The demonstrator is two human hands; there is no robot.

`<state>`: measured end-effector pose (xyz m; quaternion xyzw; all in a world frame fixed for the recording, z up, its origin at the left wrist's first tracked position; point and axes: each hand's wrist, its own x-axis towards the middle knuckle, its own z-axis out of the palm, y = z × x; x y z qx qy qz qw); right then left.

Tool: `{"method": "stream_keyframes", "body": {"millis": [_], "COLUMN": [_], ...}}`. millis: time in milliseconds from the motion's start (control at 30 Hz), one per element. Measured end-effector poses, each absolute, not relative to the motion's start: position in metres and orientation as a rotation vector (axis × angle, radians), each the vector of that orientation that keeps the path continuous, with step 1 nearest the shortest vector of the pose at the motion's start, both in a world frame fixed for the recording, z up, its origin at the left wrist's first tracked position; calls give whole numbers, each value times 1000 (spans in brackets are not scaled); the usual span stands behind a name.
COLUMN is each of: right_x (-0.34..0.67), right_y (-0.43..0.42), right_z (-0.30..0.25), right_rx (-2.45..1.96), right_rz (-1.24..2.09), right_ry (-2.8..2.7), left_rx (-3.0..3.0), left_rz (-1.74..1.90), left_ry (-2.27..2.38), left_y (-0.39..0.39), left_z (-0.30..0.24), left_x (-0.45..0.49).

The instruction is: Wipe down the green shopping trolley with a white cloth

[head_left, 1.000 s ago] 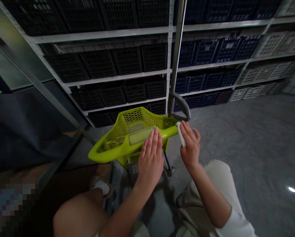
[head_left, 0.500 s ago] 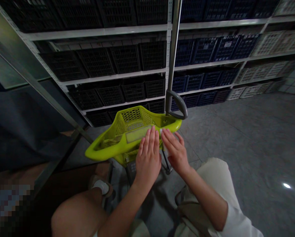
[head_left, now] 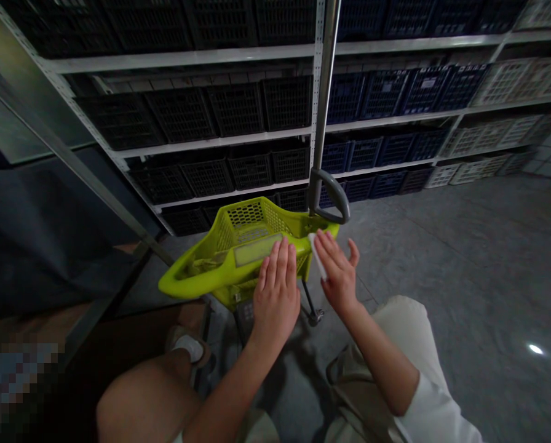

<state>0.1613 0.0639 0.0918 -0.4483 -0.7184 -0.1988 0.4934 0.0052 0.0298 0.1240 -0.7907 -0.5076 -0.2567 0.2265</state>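
A lime-green plastic shopping cart (head_left: 197,283) stands in front of me, with a pale rectangular panel (head_left: 254,249) set in its handle. My left hand (head_left: 278,289) lies on the handle beside the panel's right end, fingers stretched out flat. In my right hand (head_left: 337,274) is a white wipe or cloth (head_left: 318,257), pressed under the fingers against the right part of the handle; its thumb side is partly hidden. A grey loop grip (head_left: 335,197) rises at the cart's right corner, by a metal pole (head_left: 325,92).
White shelving (head_left: 192,58) with black crates (head_left: 233,107), blue crates (head_left: 386,92) and pale crates (head_left: 501,80) runs behind the cart. A slanted metal bar (head_left: 86,175) crosses at left. My knees flank the cart, over grey floor (head_left: 478,264).
My right hand has slid to the right along the handle, and more of the white wipe shows beneath it. The left hand and the cart have stayed put.
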Motion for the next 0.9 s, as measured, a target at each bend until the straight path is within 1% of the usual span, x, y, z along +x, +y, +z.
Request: {"method": "stream_keyframes", "body": {"millis": [100, 300, 500, 667, 833, 900], "right_x": [165, 161, 166, 147, 159, 157], "right_y": [68, 63, 68, 57, 72, 71], "right_z": [91, 89, 86, 85, 82, 83], "right_rx": [-1208, -958, -1214, -1033, -1202, -1205], "right_rz": [-519, -457, -550, -531, -580, -563], "right_ry": [-1523, -1894, -1518, -1803, -1462, -1474], "left_rx": [-2177, -2173, -2184, -2185, -2202, -2194], "left_rz": [-712, -702, -697, -740, -749, -744], "left_ry": [-1397, -1400, -1406, -1398, -1386, -1390], "left_y": [30, 30, 31, 31, 31, 31], "left_z": [124, 123, 122, 121, 122, 122], "left_x": [5, 5, 5, 4, 4, 4]}}
